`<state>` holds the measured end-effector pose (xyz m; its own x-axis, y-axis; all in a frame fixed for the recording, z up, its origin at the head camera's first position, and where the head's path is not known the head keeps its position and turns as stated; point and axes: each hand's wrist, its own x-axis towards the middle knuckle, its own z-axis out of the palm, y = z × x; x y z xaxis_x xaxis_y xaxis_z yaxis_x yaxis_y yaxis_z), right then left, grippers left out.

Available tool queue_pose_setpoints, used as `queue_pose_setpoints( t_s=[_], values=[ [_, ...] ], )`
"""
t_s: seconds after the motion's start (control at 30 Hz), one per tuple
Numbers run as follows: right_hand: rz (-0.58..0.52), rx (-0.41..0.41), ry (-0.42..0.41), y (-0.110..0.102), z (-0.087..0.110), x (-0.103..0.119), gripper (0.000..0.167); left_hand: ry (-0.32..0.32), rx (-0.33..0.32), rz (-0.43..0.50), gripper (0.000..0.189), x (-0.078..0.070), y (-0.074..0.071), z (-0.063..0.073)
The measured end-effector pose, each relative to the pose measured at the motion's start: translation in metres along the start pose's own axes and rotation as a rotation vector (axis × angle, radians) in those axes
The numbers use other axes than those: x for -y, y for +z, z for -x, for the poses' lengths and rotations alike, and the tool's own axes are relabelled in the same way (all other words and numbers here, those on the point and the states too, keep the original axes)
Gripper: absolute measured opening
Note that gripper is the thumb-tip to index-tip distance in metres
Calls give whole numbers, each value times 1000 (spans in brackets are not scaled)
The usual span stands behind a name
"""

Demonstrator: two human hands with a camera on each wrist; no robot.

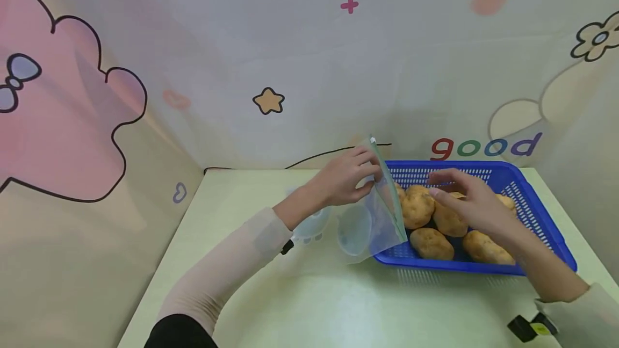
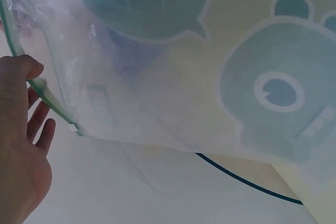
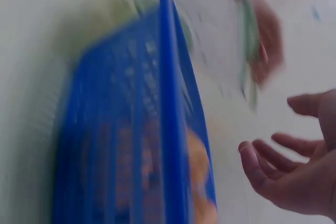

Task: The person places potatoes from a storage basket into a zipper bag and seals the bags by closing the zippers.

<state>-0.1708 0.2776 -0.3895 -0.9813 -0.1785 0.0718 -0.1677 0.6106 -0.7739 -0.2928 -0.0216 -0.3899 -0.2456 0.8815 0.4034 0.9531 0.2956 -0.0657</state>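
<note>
right sleeve (image 1: 582, 318), bag (image 1: 384, 224) between left fingers (image 2: 47, 134)

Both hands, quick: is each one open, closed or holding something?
Left hand: holding the translucent plastic bag with green zip edge.
Right hand: open, empty.

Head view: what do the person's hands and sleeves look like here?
The left hand and right hand wear no gloves. The left sleeve is pale beige, with black fabric higher up and a small black piece near the wrist. The right sleeve is pale grey, beside a black wrist device with a yellow-green patch.
</note>
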Motion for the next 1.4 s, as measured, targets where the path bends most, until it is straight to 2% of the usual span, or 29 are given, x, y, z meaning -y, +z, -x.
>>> queue_pose_setpoints(
  t_s=[0.13,0.3,0.4,0.43,0.5,0.57,0.63,0.73,0.83,0.9,0.97,1.17,1.3,1.4],
  values=[
    [-80,60,39,31,-20,19,56,-4,2,-8,7,-3,-1,1],
    [-178,106,122,50,-42,24,44,-1,-11,-24,7,-5,-1,1],
    [-187,104,141,57,-51,27,32,-53,-38,47,9,-9,-1,3],
    [-190,100,138,59,-52,27,28,-94,-50,92,11,-13,-1,3],
    [-188,92,127,63,-53,27,23,-222,-77,210,15,-23,-2,3],
    [-185,86,125,65,-53,27,21,-387,-109,306,17,-35,-6,2],
    [-194,88,133,66,-52,27,21,-550,-114,356,23,-46,-11,0],
    [-203,88,136,67,-51,29,21,-749,-51,406,37,-55,-16,-4],
    [-202,81,125,68,-51,31,22,-860,54,489,33,-52,-15,-4],
    [-178,73,117,68,-51,32,22,-886,103,543,24,-48,-14,-2],
    [-143,60,112,64,-52,32,22,-878,129,568,16,-43,-16,0],
    [-127,28,100,46,-47,24,16,-820,162,523,6,-36,-42,10],
    [-102,24,85,39,-43,15,14,-827,207,510,6,-31,-59,18],
    [-83,12,96,39,-39,7,15,-848,225,533,5,-28,-64,26]
  ],
)
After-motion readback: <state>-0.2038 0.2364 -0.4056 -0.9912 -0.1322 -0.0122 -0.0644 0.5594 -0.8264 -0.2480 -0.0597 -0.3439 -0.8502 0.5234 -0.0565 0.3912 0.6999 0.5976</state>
